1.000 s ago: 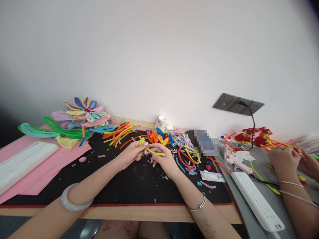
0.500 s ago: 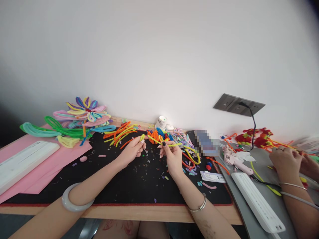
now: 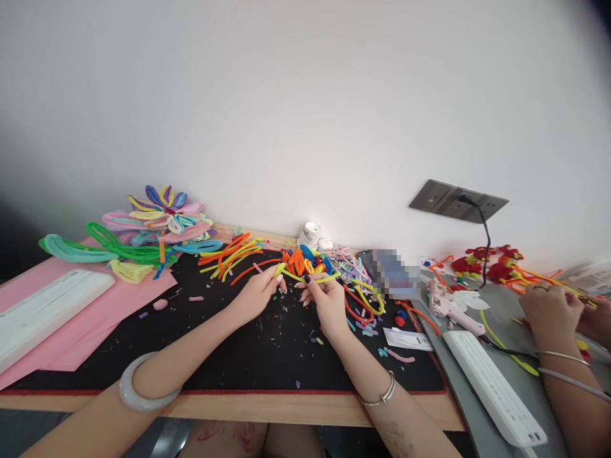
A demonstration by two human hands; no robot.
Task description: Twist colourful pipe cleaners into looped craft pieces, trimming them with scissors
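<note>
A yellow pipe cleaner (image 3: 292,276) stretches between my two hands above the black mat (image 3: 229,362). My left hand (image 3: 262,289) pinches its left end, where the yellow looks bunched or looped. My right hand (image 3: 327,299) is closed on the other part between thumb and fingers, and a straight tip sticks out to the right. Just behind the hands lie bundled orange pipe cleaners (image 3: 301,262) and blue ones (image 3: 308,250). Loose orange and yellow pipe cleaners (image 3: 233,257) lie left of them.
Pipe-cleaner flowers (image 3: 167,213) and pink sheets (image 3: 95,331) are at left. A paper cup (image 3: 310,235) stands by the wall. At right are a blurred-out phone (image 3: 396,273), a glue gun (image 3: 453,312), a white power strip (image 3: 494,388) and another person's hand (image 3: 548,312).
The yellow pipe cleaner, with its left end now at my left hand's fingertips, spans the gap between both hands. My left hand has shifted slightly. The other person's hands moved a little.
</note>
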